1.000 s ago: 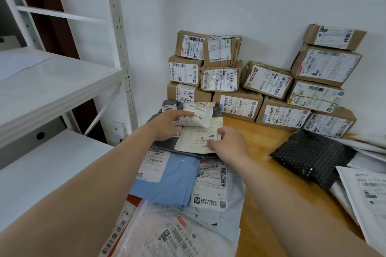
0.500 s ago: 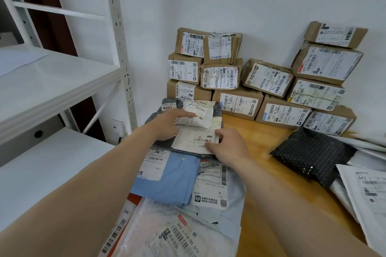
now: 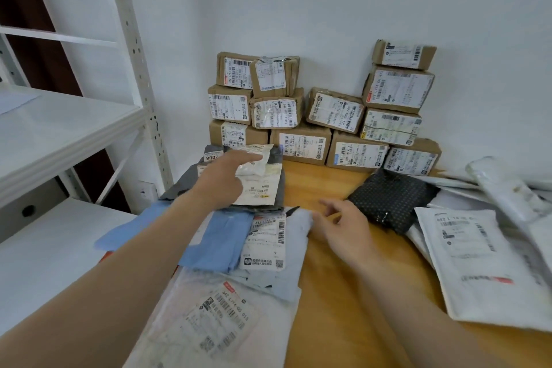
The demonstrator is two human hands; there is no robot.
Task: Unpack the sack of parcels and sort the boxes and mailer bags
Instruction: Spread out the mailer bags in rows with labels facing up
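Observation:
Several brown cardboard boxes [image 3: 301, 143] with white labels are stacked against the wall at the back of the wooden table [image 3: 322, 293]. A row of mailer bags lies along the table's left side: a small white bag [image 3: 260, 158] on a grey bag [image 3: 185, 182], a blue bag [image 3: 221, 242], a pale grey bag [image 3: 295, 227] and a clear bag [image 3: 209, 317] nearest me. My left hand [image 3: 224, 179] rests on the small white bag, fingers stretched out. My right hand [image 3: 343, 224] hovers over the table beside the pale grey bag, fingers loose, holding nothing.
A black dotted mailer [image 3: 391, 197] lies right of my right hand. White mailers [image 3: 472, 260] are heaped at the table's right side. A white metal shelf rack [image 3: 59, 128] stands on the left, its post close to the bag pile.
My right hand has let go of the white labelled bag and drawn back to the right and toward me. My left hand stays on the small white bag.

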